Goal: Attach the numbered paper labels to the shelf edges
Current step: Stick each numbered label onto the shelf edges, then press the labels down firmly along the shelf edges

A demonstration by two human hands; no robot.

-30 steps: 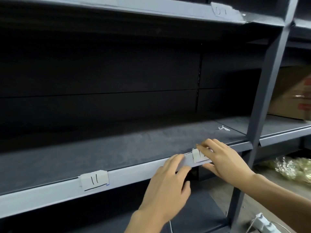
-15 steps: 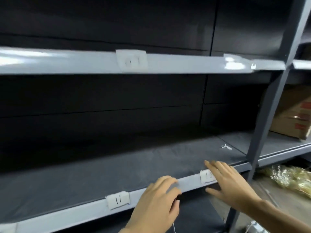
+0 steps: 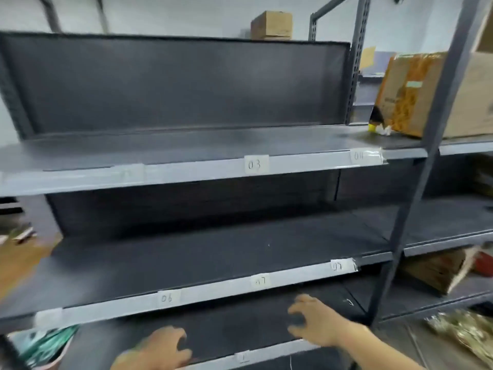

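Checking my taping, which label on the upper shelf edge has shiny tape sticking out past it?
Label 04, the rightmost; glossy tape juts past its right side, unlike label 03.

White paper labels (image 3: 256, 164) with black numerals on pale grey shelf edges (image 3: 200, 172).

Shelf edges, grey: 3, namely top edge (image 3: 186, 173), middle edge (image 3: 213, 291) and bottom edge (image 3: 269, 353).
Paper labels: 8.
- Top edge: 3 (image 3: 130, 173) (image 3: 256, 164) (image 3: 358, 156)
- Middle edge: 4 (image 3: 48, 317) (image 3: 168, 298) (image 3: 260, 281) (image 3: 340, 265)
- Bottom edge: 1 (image 3: 242, 357)

Two of the labels are too blurred to read.
Hands: 2, left hand (image 3: 157, 351) and right hand (image 3: 317, 323).
Cardboard boxes: 4, one far (image 3: 270, 25) and three right (image 3: 410, 94) (image 3: 474, 97) (image 3: 437, 271).
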